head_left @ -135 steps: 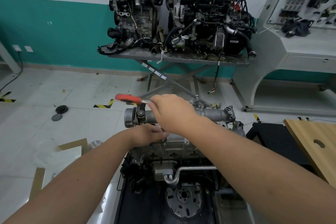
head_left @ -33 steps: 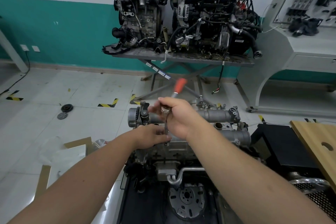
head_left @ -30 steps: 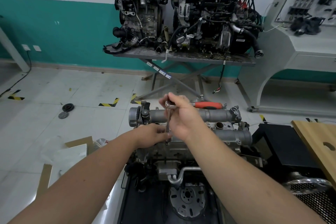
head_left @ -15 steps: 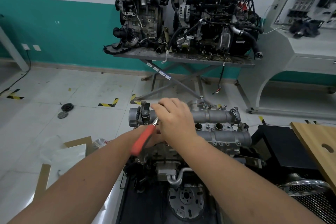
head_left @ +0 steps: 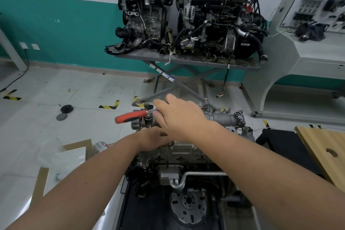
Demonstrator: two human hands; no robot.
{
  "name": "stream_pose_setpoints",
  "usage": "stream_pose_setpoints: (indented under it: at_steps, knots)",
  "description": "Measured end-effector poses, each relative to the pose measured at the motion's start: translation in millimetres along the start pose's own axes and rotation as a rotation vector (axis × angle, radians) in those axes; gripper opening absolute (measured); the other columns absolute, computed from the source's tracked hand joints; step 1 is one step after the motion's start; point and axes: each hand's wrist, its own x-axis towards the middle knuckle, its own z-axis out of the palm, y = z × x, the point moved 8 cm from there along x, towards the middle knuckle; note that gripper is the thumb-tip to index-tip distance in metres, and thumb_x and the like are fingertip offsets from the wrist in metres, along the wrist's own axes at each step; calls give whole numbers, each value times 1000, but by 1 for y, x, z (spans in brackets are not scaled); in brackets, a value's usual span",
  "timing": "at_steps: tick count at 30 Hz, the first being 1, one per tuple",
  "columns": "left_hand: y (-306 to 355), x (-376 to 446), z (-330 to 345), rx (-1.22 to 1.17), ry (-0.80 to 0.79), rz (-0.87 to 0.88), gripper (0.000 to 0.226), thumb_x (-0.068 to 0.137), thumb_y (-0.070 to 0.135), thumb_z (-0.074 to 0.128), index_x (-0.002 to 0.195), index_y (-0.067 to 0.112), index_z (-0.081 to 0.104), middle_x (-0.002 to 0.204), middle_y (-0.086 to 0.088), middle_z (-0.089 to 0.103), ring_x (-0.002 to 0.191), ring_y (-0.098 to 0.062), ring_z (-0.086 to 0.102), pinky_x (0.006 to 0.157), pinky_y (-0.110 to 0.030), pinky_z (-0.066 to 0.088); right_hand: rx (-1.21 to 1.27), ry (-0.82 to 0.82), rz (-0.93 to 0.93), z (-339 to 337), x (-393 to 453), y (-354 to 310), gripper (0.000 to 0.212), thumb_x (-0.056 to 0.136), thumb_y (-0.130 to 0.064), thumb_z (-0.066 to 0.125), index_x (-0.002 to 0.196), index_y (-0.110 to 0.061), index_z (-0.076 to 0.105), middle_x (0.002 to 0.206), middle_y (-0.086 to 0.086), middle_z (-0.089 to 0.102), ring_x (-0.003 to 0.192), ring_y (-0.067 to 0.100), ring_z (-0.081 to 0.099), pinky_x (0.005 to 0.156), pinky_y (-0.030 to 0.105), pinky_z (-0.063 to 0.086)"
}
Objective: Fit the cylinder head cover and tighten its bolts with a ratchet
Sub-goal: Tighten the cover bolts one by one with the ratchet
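The right hand (head_left: 179,117) reaches over the top of the engine and grips the metal end of the ratchet (head_left: 133,116), fingers curled around it near the head; the red handle sticks out to the left, roughly level, past the left end of the cylinder head cover (head_left: 222,117). The left hand (head_left: 152,139) lies just below and partly under the right one, down at the near edge of the cover, its fingers hidden by the right wrist, so whether it clasps anything cannot be told. The silver cover sits on top of the engine block (head_left: 186,157), running left to right, with its right half in plain sight. Below the block a flywheel (head_left: 188,205) faces the camera. On the floor (head_left: 74,102) to the left lie two black round parts (head_left: 64,113) and cardboard pieces (head_left: 78,147). Behind, a grey tabletop (head_left: 186,58) on crossed legs carries two more engines (head_left: 186,11). A wooden board (head_left: 328,151) lies at the right.
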Motion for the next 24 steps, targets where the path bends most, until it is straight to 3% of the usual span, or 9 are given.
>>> stream_pose_setpoints:
  at_steps: [3,6,9,11,14,17,20,22,24]
  knots:
    - [-5,-4,1,-47,-9,-65,55,70,89,39,103,51,61,112,12,66,110,-16,56,98,-40,46,108,-91,103,0,7,8,32,106,-39,27,110,-20,53,95,1,53,83,22,51,65,36,35]
    - [-4,-3,0,-64,27,-43,43,78,81,45,85,43,64,91,5,68,93,-14,61,78,-30,45,366,-128,243,0,8,18,28,103,-33,36,91,-17,55,83,4,63,73,23,59,59,34,44]
    - [-3,-4,0,-76,35,-32,35,82,77,50,78,45,63,81,10,62,85,-12,59,72,-29,42,925,-176,454,11,2,21,21,99,-20,45,83,-14,58,75,7,72,64,20,66,61,29,51]
    - [-3,-6,-1,-80,38,-37,32,81,78,51,79,49,63,86,13,62,94,-15,58,83,-35,46,1388,-178,612,23,-4,17,17,97,-11,49,83,-9,57,67,7,71,63,21,67,68,30,56]
    - [1,-8,-1,-68,23,-30,22,82,78,50,83,60,61,94,22,64,107,-18,57,99,-43,44,1871,-18,757,43,-11,15,21,95,-9,53,76,-11,60,66,2,67,70,22,65,82,36,52]
    - [5,-10,-2,-49,17,-37,17,89,72,49,83,61,60,94,18,67,106,-18,58,99,-41,43,2117,216,843,57,-17,25,27,94,-11,59,69,-18,54,65,-3,59,68,14,59,64,25,48]
    - [5,-11,-2,-31,25,-35,18,90,72,47,78,65,58,90,16,67,105,-19,58,98,-41,43,1946,385,786,59,-23,37,24,96,-22,62,72,-26,59,75,-5,62,70,12,59,62,25,49]
    - [4,-9,-3,-29,27,-41,22,84,78,45,85,63,61,95,14,70,106,-18,59,99,-41,44,1510,479,614,44,-27,41,19,99,-29,56,94,-38,73,102,-12,68,94,7,64,81,25,53]
    - [5,-10,-3,-44,18,-17,35,75,81,45,91,56,65,99,14,72,101,-13,60,94,-37,46,1007,639,303,17,-28,34,24,100,-25,56,117,-24,73,128,-3,62,116,10,58,97,23,47]
